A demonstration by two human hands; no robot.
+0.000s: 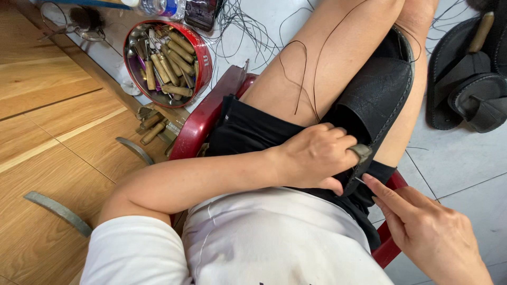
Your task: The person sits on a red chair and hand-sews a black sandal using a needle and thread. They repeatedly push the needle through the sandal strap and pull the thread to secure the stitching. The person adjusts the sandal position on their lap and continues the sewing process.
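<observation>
While the black leather slip-on shoe [377, 95] lies clamped between the person's bare knees, right of frame centre, the left hand [314, 155] closes around its heel end, fingers curled tight on the sole edge, a grey thimble-like cover [362, 152] on one fingertip. The right hand [422, 227], lower right of the frame, has its fingers together and extended, pinching a thin metal needle [360, 180] against the shoe's rim just below the left hand. A thin dark thread [301, 74] loops across the thigh above. The person sits on a dark red plastic stool [203, 119]. Upper left, a round red tin [203, 58] holds wooden-handled tools [169, 63]; a few more lie on the wooden floor [47, 132] beside it. Upper right, finished black leather sandals [467, 84] rest on grey tile.
</observation>
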